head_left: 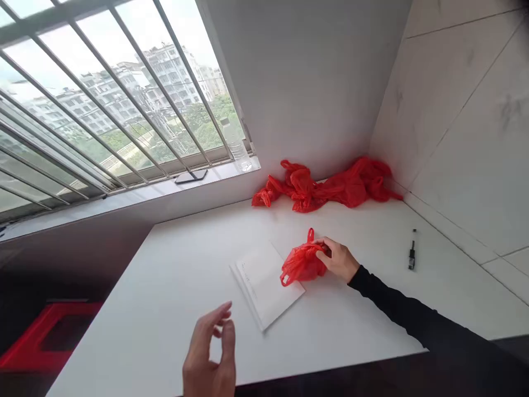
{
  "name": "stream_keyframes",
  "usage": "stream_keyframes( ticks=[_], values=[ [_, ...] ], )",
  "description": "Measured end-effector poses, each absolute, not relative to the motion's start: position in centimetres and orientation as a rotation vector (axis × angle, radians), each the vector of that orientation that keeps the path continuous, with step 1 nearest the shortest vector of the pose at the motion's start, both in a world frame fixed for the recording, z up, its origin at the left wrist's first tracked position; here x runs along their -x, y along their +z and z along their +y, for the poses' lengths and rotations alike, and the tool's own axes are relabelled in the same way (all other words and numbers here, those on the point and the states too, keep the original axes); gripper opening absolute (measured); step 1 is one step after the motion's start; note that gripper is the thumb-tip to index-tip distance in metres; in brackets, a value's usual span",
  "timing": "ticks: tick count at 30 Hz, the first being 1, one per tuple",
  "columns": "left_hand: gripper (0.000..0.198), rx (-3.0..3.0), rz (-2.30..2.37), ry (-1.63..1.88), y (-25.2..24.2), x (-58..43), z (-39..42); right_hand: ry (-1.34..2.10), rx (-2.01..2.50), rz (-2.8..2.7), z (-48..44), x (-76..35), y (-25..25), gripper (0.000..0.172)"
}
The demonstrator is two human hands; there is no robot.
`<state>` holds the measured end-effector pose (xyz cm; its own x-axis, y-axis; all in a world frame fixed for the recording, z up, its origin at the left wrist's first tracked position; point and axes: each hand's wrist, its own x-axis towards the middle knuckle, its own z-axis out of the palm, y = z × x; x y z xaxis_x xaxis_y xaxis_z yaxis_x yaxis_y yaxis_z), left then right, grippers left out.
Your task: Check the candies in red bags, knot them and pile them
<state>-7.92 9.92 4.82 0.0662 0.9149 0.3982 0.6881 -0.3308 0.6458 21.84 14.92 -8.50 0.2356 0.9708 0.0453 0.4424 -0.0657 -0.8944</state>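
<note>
My right hand (339, 261) grips a red plastic bag (303, 263) by its gathered upper part, thumb and fingers pinched on the thin film. The bag's loop handles stick out at the top and lower left. It overlaps the right side of a white book or booklet (264, 286) lying at an angle on the white table (173, 275). Nearer to me, my left hand (211, 347) is raised by the table's front edge, fingers curved and apart from the thumb, with nothing in it.
More crumpled red plastic bags (343, 187) lie along the back wall. A small black object (411, 258) rests at the right. On the windowsill are a clear bottle (237, 146) and a dark flat phone-like object (190, 176). A red stool-like object (45, 336) stands at lower left.
</note>
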Motion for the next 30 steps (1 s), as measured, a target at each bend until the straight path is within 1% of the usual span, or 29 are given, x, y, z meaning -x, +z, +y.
stream_keyframes(
  ticks=[2,5,7,9,10,12,14,16,17,18,20,21,23,27,28,30],
  values=[
    [0.023,-2.232,1.372,0.84,1.8,3.7,10.7,0.825,1.658,-1.327,10.6,-22.2,-8.0,0.023],
    [0.009,-2.338,1.15,0.566,-1.9,-2.4,11.8,0.899,1.617,-1.274,6.2,-23.1,-7.5,0.027],
    [0.008,-2.377,1.101,0.453,-3.3,-4.3,12.0,0.911,1.606,-1.223,4.1,-24.2,-7.5,0.026],
    [0.011,-2.395,1.113,0.393,-3.8,-4.0,11.8,0.902,1.63,-1.171,2.4,-25.5,-7.4,0.021],
    [0.013,-2.396,1.129,0.378,-3.9,-3.4,11.6,0.909,1.648,-1.155,1.7,-26.1,-7.4,0.019],
    [0.018,-2.391,1.152,0.369,-3.6,-2.0,11.0,0.941,1.66,-1.197,0.6,-26.6,-7.0,0.022],
    [0.019,-2.39,1.137,0.373,-3.3,-1.4,10.4,0.905,1.675,-1.336,0.4,-26.2,-6.4,0.032],
    [0.03,-2.402,1.091,0.373,-3.1,-1.8,9.7,0.79,1.684,-1.476,1.0,-25.2,-5.8,0.044],
    [0.034,-2.411,1.065,0.368,-3.1,-2.2,9.5,0.753,1.681,-1.526,1.5,-24.7,-5.6,0.043],
    [0.034,-2.419,1.044,0.361,-3.1,-2.5,9.4,0.759,1.666,-1.571,2.0,-24.2,-5.4,0.037],
    [0.023,-2.422,1.029,0.355,-3.2,-2.7,9.4,0.859,1.606,-1.635,2.8,-23.9,-5.3,0.019],
    [0.02,-2.415,1.041,0.362,-3.3,-2.5,9.5,0.907,1.584,-1.642,3.0,-24.1,-5.2,0.016],
    [0.018,-2.372,1.111,0.397,-3.4,-1.3,9.7,0.93,1.605,-1.563,2.8,-24.9,-5.3,0.019],
    [0.019,-2.241,1.27,0.492,-3.1,1.0,9.3,0.812,1.747,-1.283,1.4,-26.6,-5.2,0.026],
    [0.023,-2.225,1.266,0.507,-2.9,0.9,9.0,0.809,1.738,-1.26,1.2,-26.6,-5.1,0.027],
    [0.043,-2.22,1.213,0.518,-2.4,-0.1,8.5,0.85,1.682,-1.278,0.9,-26.0,-4.9,0.028]
  ],
)
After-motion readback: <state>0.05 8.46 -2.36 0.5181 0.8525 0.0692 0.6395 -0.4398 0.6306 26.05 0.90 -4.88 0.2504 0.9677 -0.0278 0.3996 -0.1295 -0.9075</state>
